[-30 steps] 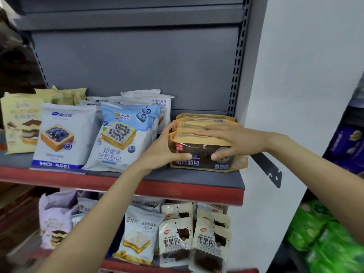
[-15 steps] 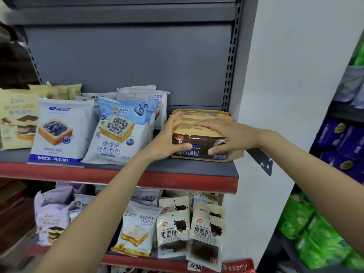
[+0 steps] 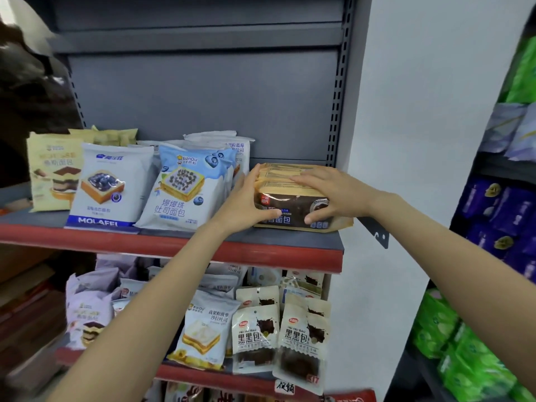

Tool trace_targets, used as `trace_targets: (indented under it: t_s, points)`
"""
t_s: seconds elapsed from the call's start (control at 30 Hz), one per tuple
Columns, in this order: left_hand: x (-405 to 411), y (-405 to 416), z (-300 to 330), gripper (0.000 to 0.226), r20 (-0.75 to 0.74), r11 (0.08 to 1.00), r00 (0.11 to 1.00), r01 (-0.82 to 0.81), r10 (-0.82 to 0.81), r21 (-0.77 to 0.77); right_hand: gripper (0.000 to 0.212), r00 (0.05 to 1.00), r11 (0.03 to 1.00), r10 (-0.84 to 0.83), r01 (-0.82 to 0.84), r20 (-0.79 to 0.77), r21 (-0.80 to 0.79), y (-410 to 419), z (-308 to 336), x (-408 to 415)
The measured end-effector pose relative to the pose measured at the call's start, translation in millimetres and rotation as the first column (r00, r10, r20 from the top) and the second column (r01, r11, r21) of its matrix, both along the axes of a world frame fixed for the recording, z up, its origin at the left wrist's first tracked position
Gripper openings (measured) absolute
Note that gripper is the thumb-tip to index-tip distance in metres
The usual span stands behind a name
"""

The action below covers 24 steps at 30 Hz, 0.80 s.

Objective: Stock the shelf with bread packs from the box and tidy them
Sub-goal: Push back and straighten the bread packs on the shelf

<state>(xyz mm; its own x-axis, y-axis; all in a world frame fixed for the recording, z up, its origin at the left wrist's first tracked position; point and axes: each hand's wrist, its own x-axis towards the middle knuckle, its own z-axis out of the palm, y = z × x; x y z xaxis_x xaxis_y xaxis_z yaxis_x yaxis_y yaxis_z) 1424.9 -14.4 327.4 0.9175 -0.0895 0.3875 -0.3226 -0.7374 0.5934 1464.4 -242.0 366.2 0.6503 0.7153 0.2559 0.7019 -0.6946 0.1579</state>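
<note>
A row of brown-and-tan bread packs (image 3: pixel 293 203) stands at the right end of the grey shelf (image 3: pixel 290 242) with the red front edge. My left hand (image 3: pixel 242 203) grips the front pack's left side, thumb across its face. My right hand (image 3: pixel 326 190) lies over the top of the packs with its thumb down on the front pack's right face. To the left lean a blue-and-white blueberry toast pack (image 3: pixel 185 187), a white Molafei pack (image 3: pixel 108 184) and a yellow mousse pack (image 3: pixel 53 172). The box is not in view.
The lower shelf (image 3: pixel 217 375) holds white, lilac and dark-bread packs. A perforated upright (image 3: pixel 336 111) and a grey bracket (image 3: pixel 375 232) stand at the shelf's right end, beside a white wall. Green and purple packs fill a rack (image 3: pixel 475 285) at far right.
Both hands have stayed on the brown packs and pressed them slightly back and together. The camera has shifted a little, showing more of the lower shelf.
</note>
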Motion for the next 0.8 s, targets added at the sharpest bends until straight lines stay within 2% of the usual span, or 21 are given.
trace_targets:
  t_s: [0.07,0.13,0.27,0.33,0.4,0.47,0.57,0.67,0.8]
  points:
    - [-20.8,-3.7,4.3,0.102,0.070,0.989,0.993,-0.099,0.092,0.112,0.090,0.999,0.999,0.029,-0.029,0.016,0.036,0.3,-1.7,-8.2]
    - [-46.6,-2.9,8.1,0.085,0.158,0.979,0.978,-0.157,0.136,0.131,0.085,0.996,0.993,0.074,-0.078,0.044,0.090,3.7,-2.2,-20.9]
    - [-90.9,25.0,11.2,0.045,0.399,0.959,0.895,-0.263,0.200,0.110,0.063,0.961,0.956,0.196,-0.231,0.194,0.181,26.9,-1.2,-52.3]
    - [-104.4,50.9,11.6,0.036,0.492,0.956,0.839,-0.289,0.231,0.043,0.050,0.959,0.926,0.208,-0.256,0.191,0.278,46.2,-2.5,-67.1]
    - [-109.3,81.8,10.5,0.040,0.524,0.959,0.816,-0.282,0.244,-0.008,0.051,0.969,0.890,0.207,-0.245,0.138,0.384,67.5,-4.4,-79.5]
    - [-107.1,110.7,6.6,0.051,0.486,0.968,0.842,-0.248,0.234,-0.038,0.062,0.977,0.849,0.214,-0.179,-0.014,0.497,90.0,-6.9,-86.5]
    - [-96.1,140.4,1.0,0.069,0.337,0.980,0.920,-0.177,0.199,-0.095,0.081,0.919,0.790,0.254,-0.018,-0.300,0.613,127.1,-14.8,-80.7]
    - [-78.0,156.7,-2.8,0.082,0.187,0.981,0.974,-0.092,0.125,-0.173,0.101,0.894,0.753,0.259,0.050,-0.365,0.657,164.6,-26.8,-69.3]
    - [-53.1,152.9,-8.4,0.093,0.147,0.983,0.988,-0.023,0.051,-0.181,0.095,0.883,0.693,0.235,0.140,-0.405,0.707,198.2,-41.3,-60.4]
